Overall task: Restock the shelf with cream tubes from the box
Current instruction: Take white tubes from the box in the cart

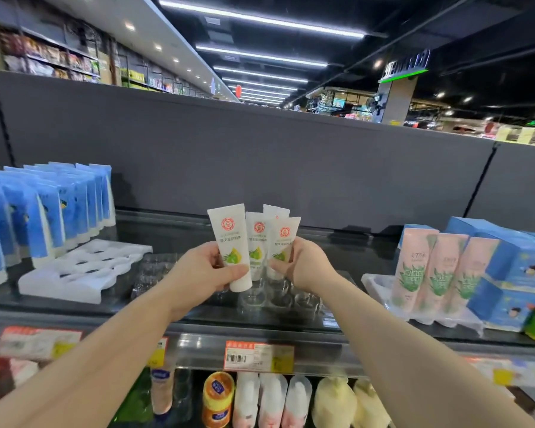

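Tubes: I count four white cream tubes [231, 242], red round logo; left hand [203, 270] holds one, right hand [303, 262] grips three.

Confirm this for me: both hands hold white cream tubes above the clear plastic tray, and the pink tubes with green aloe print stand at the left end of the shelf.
One detail is off. In the head view, the left hand and right hand do hold white cream tubes above the clear plastic tray, but the pink tubes with green aloe print stand at the right end of the shelf; blue tubes fill the left.
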A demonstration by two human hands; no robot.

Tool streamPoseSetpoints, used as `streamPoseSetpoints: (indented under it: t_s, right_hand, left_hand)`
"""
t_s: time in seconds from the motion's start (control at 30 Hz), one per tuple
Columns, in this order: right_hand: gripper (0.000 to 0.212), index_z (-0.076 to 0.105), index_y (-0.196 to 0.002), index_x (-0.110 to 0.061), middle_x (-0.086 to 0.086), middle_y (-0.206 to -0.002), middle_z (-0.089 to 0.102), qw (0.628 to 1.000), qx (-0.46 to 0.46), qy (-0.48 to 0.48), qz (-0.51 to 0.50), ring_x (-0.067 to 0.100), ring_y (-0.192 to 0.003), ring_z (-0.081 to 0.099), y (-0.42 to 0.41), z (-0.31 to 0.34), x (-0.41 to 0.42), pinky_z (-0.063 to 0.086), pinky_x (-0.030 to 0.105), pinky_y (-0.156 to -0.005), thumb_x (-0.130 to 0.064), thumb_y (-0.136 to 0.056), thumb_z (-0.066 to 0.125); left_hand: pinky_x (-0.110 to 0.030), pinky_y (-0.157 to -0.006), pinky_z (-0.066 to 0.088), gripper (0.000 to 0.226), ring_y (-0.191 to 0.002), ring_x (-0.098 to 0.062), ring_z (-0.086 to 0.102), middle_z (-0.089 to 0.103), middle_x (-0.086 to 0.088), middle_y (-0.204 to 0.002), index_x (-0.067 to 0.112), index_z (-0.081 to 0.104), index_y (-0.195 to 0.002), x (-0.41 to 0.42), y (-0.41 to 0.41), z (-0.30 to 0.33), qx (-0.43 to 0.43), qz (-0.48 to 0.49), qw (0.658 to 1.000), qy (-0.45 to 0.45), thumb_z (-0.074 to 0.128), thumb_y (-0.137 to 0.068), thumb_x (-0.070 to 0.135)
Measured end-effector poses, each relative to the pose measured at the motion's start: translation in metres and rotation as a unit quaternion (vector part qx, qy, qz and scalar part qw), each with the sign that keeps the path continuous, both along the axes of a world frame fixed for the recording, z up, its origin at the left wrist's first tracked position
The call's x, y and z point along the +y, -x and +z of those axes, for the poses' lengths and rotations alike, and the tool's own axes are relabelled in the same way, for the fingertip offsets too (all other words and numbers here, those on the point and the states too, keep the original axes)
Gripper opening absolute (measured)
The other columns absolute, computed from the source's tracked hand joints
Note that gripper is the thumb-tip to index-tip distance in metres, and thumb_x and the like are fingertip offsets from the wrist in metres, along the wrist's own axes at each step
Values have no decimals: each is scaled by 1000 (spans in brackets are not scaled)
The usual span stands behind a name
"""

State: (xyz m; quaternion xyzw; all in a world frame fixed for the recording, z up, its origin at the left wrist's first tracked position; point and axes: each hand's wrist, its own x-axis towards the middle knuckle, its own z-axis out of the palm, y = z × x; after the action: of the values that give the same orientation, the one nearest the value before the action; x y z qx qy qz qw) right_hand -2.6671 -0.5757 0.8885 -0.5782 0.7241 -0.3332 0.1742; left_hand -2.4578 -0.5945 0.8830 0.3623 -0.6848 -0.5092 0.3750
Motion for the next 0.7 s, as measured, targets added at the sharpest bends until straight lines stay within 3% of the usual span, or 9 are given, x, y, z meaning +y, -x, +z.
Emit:
streamPoseSetpoints:
  t_s: [0.17,0.27,0.47,0.6,0.7]
  right_hand:
    - [34,60,-120,-19,-4,-122,66,998,31,-45,13,18,-104,63,-1,14,0,49,33,-90,-28,-88,69]
    - [28,62,-115,-19,-4,-119,66,997,27,-73,15,15,-91,61,1,15,-1,50,30,-82,-30,-90,67]
    - [25,62,-110,-20,-7,-108,66,997,-13,-75,2,11,-86,62,1,8,-2,46,20,-63,-31,-89,69]
    - [25,63,-108,-20,-6,-111,67,996,-51,-70,-10,10,-81,65,0,0,3,53,23,-68,-32,-88,70]
    - [30,59,-110,-22,-9,-107,64,997,-61,-20,-51,6,-78,62,-1,4,15,50,20,-63,-38,-87,70]
  left_hand:
    - [-23,-74,57,30,-97,-8,69,71,12,-108,30,62,-112,1,2,3,-11,-8,1000,1,71,-86,16]
    - [-22,-76,54,32,-101,-6,66,69,15,-111,32,61,-114,3,5,2,-45,-24,999,10,71,-86,18]
    - [-13,-68,46,35,-97,3,60,63,24,-105,33,57,-117,3,10,3,-86,-33,994,54,71,-87,20]
    - [-14,-71,47,39,-104,-2,60,63,18,-116,27,58,-123,3,12,-1,-106,-38,991,67,71,-87,20]
    - [-12,-67,47,36,-97,0,62,66,18,-111,26,59,-118,5,14,2,-100,-30,992,74,72,-86,19]
